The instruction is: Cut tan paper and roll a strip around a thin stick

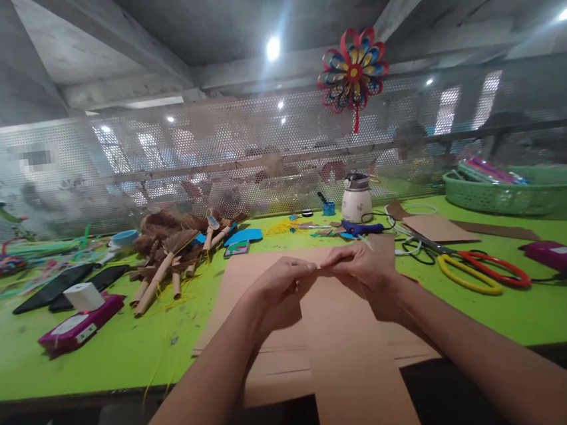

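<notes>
My left hand [277, 293] and my right hand [364, 273] meet above the green table [76, 353], both pinched on the far end of a long brown paper strip [351, 346]. The strip runs from my fingertips back towards me, past the table's front edge. Under it lie larger brown paper sheets [249, 276] spread flat on the table. Fingers of both hands are closed on the strip's top edge.
Yellow-and-red scissors [474, 271] and a blue glue gun [362, 228] lie to the right. A green basket [512, 190] stands far right. Small brooms [177, 253] are piled at the left, near a purple box [81, 324]. A white jar [355, 197] stands by the mesh wall, under a paper pinwheel [353, 72].
</notes>
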Demonstrator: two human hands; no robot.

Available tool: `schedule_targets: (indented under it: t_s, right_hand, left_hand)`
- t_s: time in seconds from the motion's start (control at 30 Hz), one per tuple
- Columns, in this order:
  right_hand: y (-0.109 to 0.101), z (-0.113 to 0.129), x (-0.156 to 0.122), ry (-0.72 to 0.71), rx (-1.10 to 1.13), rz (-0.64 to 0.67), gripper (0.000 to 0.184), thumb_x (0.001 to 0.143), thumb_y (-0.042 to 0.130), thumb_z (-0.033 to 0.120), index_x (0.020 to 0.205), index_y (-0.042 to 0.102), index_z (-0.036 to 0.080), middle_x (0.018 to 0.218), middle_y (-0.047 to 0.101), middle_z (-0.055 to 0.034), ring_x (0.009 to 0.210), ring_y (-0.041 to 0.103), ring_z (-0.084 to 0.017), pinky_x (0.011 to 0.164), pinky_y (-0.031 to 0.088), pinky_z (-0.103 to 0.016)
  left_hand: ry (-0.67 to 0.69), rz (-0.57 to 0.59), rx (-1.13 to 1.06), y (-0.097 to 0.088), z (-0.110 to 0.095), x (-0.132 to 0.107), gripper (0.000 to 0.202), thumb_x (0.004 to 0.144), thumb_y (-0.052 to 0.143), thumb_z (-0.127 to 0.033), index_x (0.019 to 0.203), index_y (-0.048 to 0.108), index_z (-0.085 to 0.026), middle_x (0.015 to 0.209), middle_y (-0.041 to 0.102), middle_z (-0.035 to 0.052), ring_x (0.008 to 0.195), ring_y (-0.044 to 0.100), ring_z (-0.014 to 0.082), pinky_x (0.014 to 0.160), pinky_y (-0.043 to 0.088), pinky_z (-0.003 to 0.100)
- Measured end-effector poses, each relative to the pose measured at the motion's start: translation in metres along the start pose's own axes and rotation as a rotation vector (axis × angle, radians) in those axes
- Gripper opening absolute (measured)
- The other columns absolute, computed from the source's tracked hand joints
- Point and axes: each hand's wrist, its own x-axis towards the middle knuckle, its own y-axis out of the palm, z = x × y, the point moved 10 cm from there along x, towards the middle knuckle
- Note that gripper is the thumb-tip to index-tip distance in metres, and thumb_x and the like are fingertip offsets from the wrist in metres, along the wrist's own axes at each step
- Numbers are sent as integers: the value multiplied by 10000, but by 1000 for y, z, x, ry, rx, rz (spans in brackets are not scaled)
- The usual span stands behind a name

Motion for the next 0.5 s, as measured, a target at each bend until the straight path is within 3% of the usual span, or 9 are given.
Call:
schedule_targets:
  t_s: [0.2,0.37,0.43,0.5]
  right_hand:
    - [-6,0,-2,42,-53,26,153,588,746,276,726,748,210,768,690,-40,776,599,-193,741,445,-338]
    - [-12,0,-7,161,125,147,367,640,651,237,1003,701,222,919,656,-40,862,578,-195,743,432,-308]
    - [-11,-2,-7,199,144,156,297,703,627,332,954,702,192,900,647,-54,815,572,-194,702,429,-309]
    - [-13,-7,-6,211,43,107,291,745,615,441,783,693,164,742,614,-36,658,523,-155,600,390,-286]
  left_hand:
    - [108,21,158,5,-20,-12,406,792,540,-394,497,368,-176,436,313,-67,433,222,67,467,137,257]
    - [133,24,164,7,-25,-13,388,808,507,-373,500,383,-173,443,329,-65,440,245,69,475,168,241]
    - [116,21,158,6,-22,-13,358,798,520,-378,527,409,-173,461,343,-65,448,266,71,478,183,236]
    - [116,0,159,5,-21,-12,346,789,532,-386,541,421,-172,475,355,-64,457,281,73,485,197,233]
